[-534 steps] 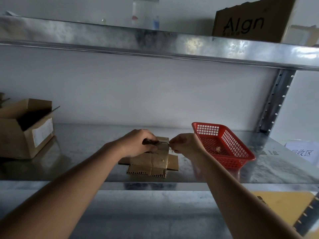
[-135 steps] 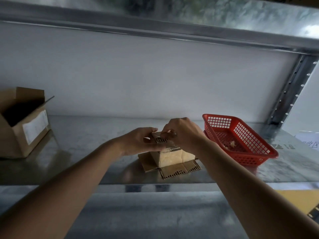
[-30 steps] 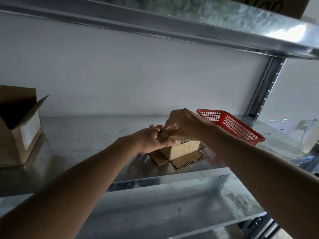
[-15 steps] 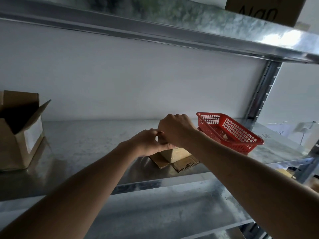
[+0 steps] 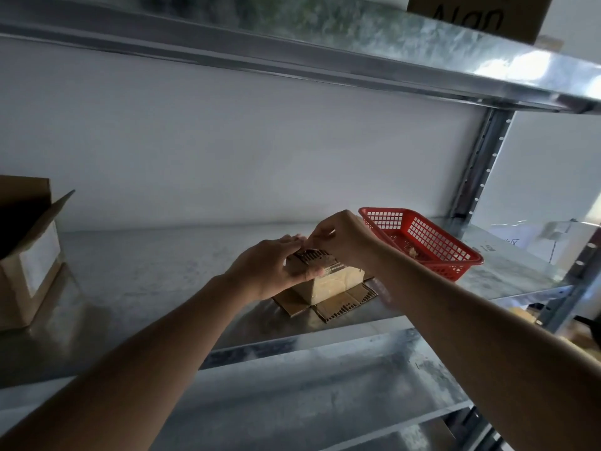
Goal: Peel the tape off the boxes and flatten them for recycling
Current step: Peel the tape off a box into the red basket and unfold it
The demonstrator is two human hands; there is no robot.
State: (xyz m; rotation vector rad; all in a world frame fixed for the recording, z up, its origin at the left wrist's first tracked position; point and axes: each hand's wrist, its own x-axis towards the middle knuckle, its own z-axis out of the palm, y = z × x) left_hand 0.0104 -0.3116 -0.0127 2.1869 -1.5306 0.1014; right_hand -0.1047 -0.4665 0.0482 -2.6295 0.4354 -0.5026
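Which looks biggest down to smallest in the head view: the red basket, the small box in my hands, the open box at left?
1. Red basket
2. Open box, cropped by the frame, so unsure
3. Small box

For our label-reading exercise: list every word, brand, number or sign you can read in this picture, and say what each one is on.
"Algn", cut off at the top: dark letters on the cardboard box on the top shelf.
White label on the open carton at the left: no print can be made out.
Paper sheets at the far right and the marks on the shelf beside them: too small and blurred to read.
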